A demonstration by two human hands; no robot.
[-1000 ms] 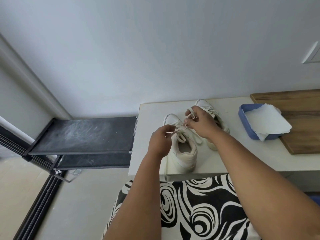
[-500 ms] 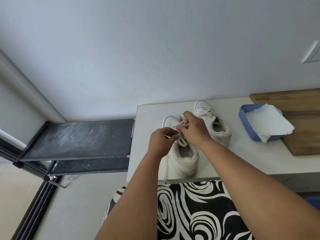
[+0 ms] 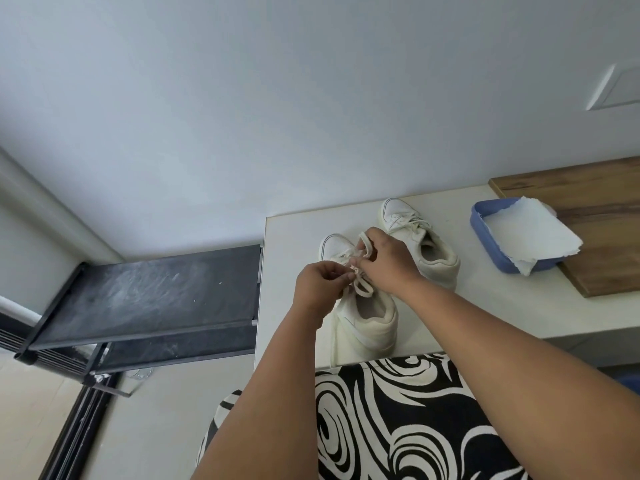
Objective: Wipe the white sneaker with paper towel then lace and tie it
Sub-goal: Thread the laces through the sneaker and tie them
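A white sneaker (image 3: 367, 317) stands on the pale table (image 3: 294, 230), heel toward me. Over its tongue my left hand (image 3: 320, 287) pinches one end of the white lace (image 3: 362, 289). My right hand (image 3: 388, 259) pinches a loop of the same lace just above, fingers curled round it. The two hands touch at the knot, which they partly hide. A loose lace end hangs down the sneaker's left side past the table edge. Paper towel (image 3: 530, 237) lies in a blue tray at the right.
A second white sneaker (image 3: 426, 244), laced, stands right of the first. The blue tray (image 3: 485, 233) overlaps a wooden board (image 3: 595, 216). A black shelf rack (image 3: 156, 292) sits lower at the left. Black-and-white patterned fabric (image 3: 398, 420) covers my lap.
My right hand has drawn back from over the far sneaker toward the near one's tongue, meeting the left hand at the lace. The camera view has shifted slightly.
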